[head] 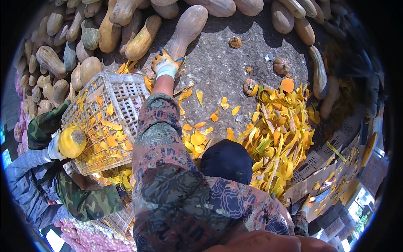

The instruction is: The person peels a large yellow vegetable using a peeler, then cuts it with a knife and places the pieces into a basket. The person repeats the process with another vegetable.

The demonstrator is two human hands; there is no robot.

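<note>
My left hand (167, 64), in an orange-and-white glove with blue fingertips, is on the narrow neck of a long tan squash (190, 26), its fingers spread across and around the neck. The squash lies on the rough ground, its thick end away from me. At the lower right, partly hidden by my sleeve, my right hand (306, 204) is small in view beside a board with peel scraps; whether it holds anything is unclear. A large heap of yellow-orange peel strips (280, 138) lies right of a dark rounded shape. Cut orange slices (197, 138) lie nearer me.
A white plastic crate (129, 97) with peel bits stands tilted at left. Beside it, a co-worker's gloved hand (55, 146) holds a peeled yellow squash (72, 141). Unpeeled squashes (52, 61) are piled at left and top. Squash stem ends (281, 66) lie on the ground.
</note>
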